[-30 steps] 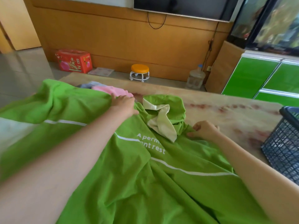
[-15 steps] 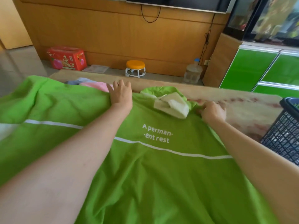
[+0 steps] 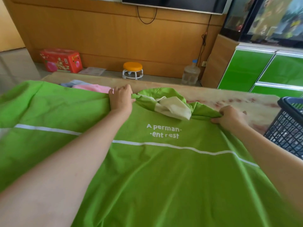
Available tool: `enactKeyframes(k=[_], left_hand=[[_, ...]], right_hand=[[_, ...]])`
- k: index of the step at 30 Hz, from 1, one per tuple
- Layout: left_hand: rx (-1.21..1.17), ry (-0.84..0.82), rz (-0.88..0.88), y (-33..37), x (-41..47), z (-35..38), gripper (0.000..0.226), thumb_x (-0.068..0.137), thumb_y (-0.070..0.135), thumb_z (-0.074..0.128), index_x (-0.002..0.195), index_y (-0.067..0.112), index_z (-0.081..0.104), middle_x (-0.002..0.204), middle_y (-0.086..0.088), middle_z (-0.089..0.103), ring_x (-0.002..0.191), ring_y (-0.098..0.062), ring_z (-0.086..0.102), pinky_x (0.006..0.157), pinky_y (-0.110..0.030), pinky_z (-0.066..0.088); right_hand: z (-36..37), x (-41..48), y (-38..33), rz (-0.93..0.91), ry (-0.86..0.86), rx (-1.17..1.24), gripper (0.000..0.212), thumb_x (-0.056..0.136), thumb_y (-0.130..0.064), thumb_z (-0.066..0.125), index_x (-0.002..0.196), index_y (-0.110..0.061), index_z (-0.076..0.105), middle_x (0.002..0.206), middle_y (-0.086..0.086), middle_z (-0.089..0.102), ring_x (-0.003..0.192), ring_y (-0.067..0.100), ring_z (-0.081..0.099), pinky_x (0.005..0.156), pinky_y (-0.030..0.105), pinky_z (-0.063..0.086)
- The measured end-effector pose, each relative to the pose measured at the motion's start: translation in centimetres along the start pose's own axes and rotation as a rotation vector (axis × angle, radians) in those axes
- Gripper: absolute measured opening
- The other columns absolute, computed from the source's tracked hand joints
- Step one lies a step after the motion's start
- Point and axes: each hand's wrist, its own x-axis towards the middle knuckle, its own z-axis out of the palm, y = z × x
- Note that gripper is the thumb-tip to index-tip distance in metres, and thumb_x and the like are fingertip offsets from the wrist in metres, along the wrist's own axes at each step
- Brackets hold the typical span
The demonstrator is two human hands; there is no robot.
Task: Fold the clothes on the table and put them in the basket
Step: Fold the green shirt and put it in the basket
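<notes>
At the shoulders of the bright green cotton hoodie (image 3: pixel 164 169), left hand (image 3: pixel 121 102) seemingly grips with curled fingers, right hand (image 3: pixel 229 117) pinches cloth; better pull both evenly flat.

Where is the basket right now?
In the head view, the dark mesh basket sits at the right edge, right of the right hand gripping the green garment.

Behind stands a wood-panel wall (image 3: pixel 114 38) with a television (image 3: pixel 172 4) at its top. On the grey tiled floor (image 3: pixel 14 66) along it are a red box (image 3: pixel 61 60), a small orange stool (image 3: pixel 132 69) and a water bottle (image 3: pixel 191 75). Green cabinets (image 3: pixel 246 69) stand at the right.
</notes>
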Motion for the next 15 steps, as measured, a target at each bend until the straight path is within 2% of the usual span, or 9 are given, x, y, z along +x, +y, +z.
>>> enactKeyframes(k=[3, 6, 11, 13, 15], left_hand=[[-0.002, -0.114, -0.078, -0.5, -0.1, 1.3, 0.043, 0.086, 0.034, 0.064, 0.118, 0.008, 0.054, 0.121, -0.014, 0.06, 0.117, -0.032, 0.047, 0.092, -0.04, 0.034], [0.063, -0.168, -0.112, -1.4, -0.8, 3.3, 0.048, 0.086, 0.038, 0.063, 0.122, 0.007, 0.052, 0.124, -0.013, 0.059, 0.12, -0.032, 0.044, 0.1, -0.042, 0.03], [-0.016, -0.159, -0.153, -0.7, -0.9, 2.3, 0.056, 0.083, 0.036, 0.067, 0.127, 0.009, 0.044, 0.135, -0.018, 0.046, 0.126, -0.034, 0.037, 0.106, -0.044, 0.023], [-0.044, -0.184, -0.123, 0.1, -1.5, 0.8, 0.059, 0.087, 0.037, 0.063, 0.135, 0.012, 0.039, 0.143, -0.017, 0.034, 0.135, -0.032, 0.027, 0.113, -0.048, 0.013], [-0.04, -0.26, -0.012, 1.4, -3.1, -1.1, 0.062, 0.092, 0.043, 0.053, 0.144, 0.017, 0.031, 0.152, -0.014, 0.02, 0.142, -0.029, 0.012, 0.116, -0.051, 0.003]], right_hand=[[0.6, -0.4, 0.2, 0.009, 0.054, -0.114, 0.031, 0.079, -0.044, 0.072, 0.085, -0.014, 0.064, 0.103, 0.013, 0.066, 0.106, 0.028, 0.055, 0.092, 0.034, 0.03], [2.3, -1.0, 0.6, -0.013, -0.059, -0.154, 0.035, 0.081, -0.047, 0.069, 0.094, -0.015, 0.065, 0.113, 0.012, 0.063, 0.114, 0.028, 0.05, 0.094, 0.033, 0.03], [2.0, -1.5, -0.3, -0.012, -0.167, 0.022, 0.044, 0.081, -0.035, 0.072, 0.121, -0.019, 0.06, 0.124, 0.009, 0.058, 0.124, 0.03, 0.037, 0.098, 0.034, 0.027], [1.2, -1.5, -1.3, -0.06, -0.175, 0.195, 0.044, 0.081, -0.023, 0.071, 0.123, -0.023, 0.06, 0.127, 0.006, 0.059, 0.126, 0.032, 0.038, 0.102, 0.038, 0.028], [0.2, -2.0, -2.8, -0.142, -0.12, 0.387, 0.038, 0.083, -0.022, 0.068, 0.12, -0.021, 0.062, 0.125, 0.003, 0.061, 0.123, 0.032, 0.045, 0.107, 0.044, 0.031]])
